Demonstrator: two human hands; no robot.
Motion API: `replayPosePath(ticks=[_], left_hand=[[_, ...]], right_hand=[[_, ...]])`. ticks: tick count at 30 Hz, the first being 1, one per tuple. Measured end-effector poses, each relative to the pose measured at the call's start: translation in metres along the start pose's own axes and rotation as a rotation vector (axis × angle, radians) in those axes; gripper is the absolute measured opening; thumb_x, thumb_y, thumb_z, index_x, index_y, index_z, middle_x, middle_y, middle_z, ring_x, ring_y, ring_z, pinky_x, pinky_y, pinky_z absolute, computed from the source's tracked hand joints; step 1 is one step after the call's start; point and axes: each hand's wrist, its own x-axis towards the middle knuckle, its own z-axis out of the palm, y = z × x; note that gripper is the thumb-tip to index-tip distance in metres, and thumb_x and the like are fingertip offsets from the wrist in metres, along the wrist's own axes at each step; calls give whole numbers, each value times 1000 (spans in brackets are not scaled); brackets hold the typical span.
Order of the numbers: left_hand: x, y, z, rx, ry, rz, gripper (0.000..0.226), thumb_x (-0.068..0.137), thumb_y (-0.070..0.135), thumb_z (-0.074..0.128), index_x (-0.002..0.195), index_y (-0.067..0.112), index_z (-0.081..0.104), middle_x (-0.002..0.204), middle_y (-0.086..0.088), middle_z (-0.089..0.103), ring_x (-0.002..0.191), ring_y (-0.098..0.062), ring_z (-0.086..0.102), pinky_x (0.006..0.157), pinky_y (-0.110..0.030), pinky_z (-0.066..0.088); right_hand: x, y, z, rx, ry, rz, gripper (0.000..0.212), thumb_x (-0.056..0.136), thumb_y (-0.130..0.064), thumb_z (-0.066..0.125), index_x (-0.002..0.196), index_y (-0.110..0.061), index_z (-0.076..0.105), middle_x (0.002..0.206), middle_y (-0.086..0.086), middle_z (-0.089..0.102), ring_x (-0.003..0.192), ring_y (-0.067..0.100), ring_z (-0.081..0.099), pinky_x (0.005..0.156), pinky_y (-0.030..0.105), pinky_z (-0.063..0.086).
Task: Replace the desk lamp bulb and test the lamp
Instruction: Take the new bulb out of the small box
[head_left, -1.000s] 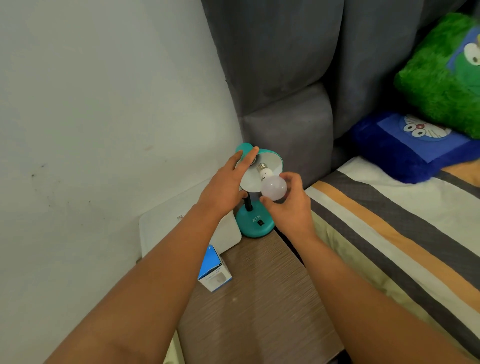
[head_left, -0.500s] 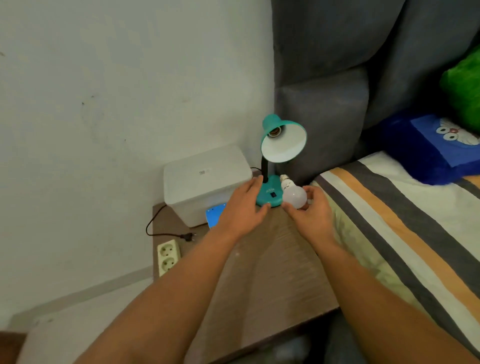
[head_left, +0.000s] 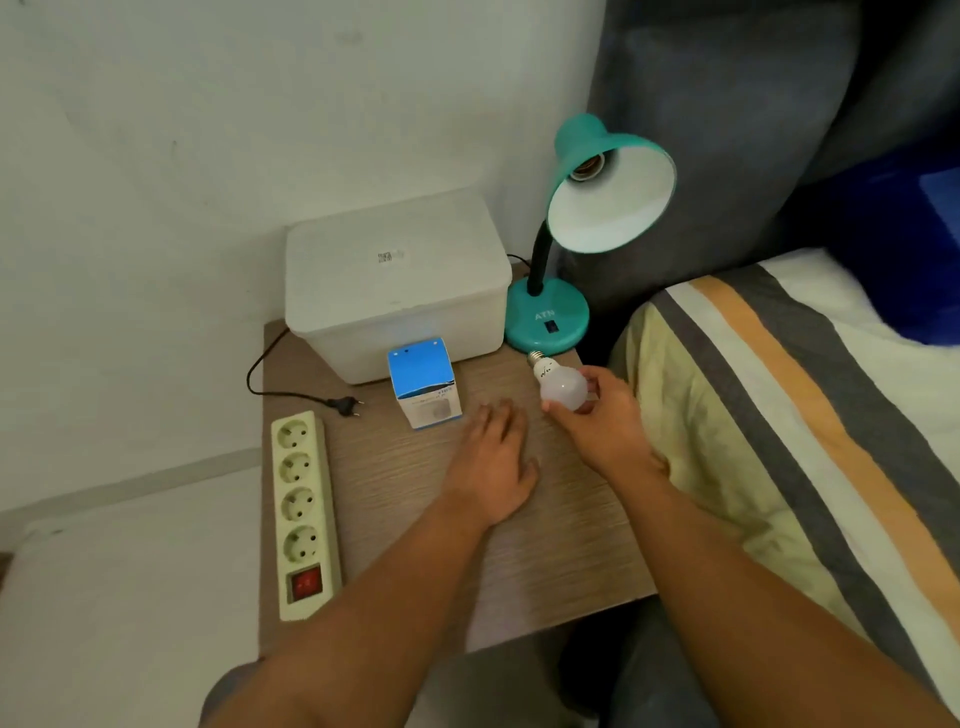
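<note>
A teal desk lamp (head_left: 548, 317) stands at the back right of the wooden bedside table (head_left: 415, 499); its shade (head_left: 613, 202) tilts toward me and the socket (head_left: 586, 167) inside is bare. My right hand (head_left: 602, 421) grips a white bulb (head_left: 560, 383) just above the table, screw base pointing at the lamp's foot. My left hand (head_left: 493, 462) lies flat on the table, fingers spread, holding nothing. A small blue and white bulb box (head_left: 423, 382) stands upright just beyond the left hand.
A white lidded plastic box (head_left: 395, 280) sits at the table's back. A power strip (head_left: 304, 514) with a red switch runs along the left edge; the lamp's black plug (head_left: 345, 404) lies unplugged beside it. A bed with a striped sheet (head_left: 779, 415) borders the right side.
My right hand brought the bulb out of the shade and down to the table. My left hand let go of the shade and dropped flat onto the table. The view tilted down.
</note>
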Motion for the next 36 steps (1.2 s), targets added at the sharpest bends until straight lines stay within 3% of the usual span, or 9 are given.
replayPosePath(ticks=[7, 13, 22, 27, 31, 36], left_hand=[[-2, -7, 31, 39, 52, -36, 71, 100, 52, 25, 159, 16, 7, 168, -7, -1, 154, -27, -9, 122, -40, -10], [-2, -8, 36, 35, 65, -36, 72, 99, 53, 24, 159, 17, 9, 168, -6, 2, 154, -26, -7, 124, -42, -3], [-3, -14, 27, 6, -3, -6, 71, 102, 51, 28, 159, 15, 8, 168, -7, -1, 154, -27, -9, 125, -44, 1], [-27, -25, 11, -69, 66, -17, 66, 102, 45, 37, 158, 12, 19, 166, -7, 17, 154, -25, 6, 122, -33, -1], [-56, -39, 0, -133, 167, -92, 57, 101, 42, 40, 152, 18, 37, 154, -3, 41, 142, -18, 33, 119, -32, 24], [-73, -58, -16, -334, 337, -299, 52, 97, 40, 53, 145, 20, 45, 145, -1, 47, 133, -17, 41, 110, -33, 37]], right_hand=[[13, 0, 13, -102, -24, -39, 62, 72, -35, 84, 126, -19, 58, 121, 8, 56, 104, 26, 62, 94, 43, 52], [14, 4, 19, -111, -2, -42, 65, 74, -30, 82, 131, -14, 56, 124, 13, 56, 111, 29, 60, 98, 40, 48], [5, 2, 17, -81, -40, 21, 84, 68, -40, 84, 140, -18, 47, 131, 11, 55, 116, 27, 59, 101, 47, 48], [-7, -8, 7, -128, -29, 12, 80, 74, -39, 81, 143, -22, 43, 140, 8, 48, 127, 28, 48, 107, 48, 41], [-19, -25, 5, -161, -1, -77, 68, 79, -34, 78, 139, -21, 48, 138, 8, 47, 127, 26, 48, 107, 45, 42], [-30, -57, 17, -140, -42, -260, 51, 83, -29, 74, 131, -18, 58, 132, 5, 54, 122, 23, 53, 104, 40, 43]])
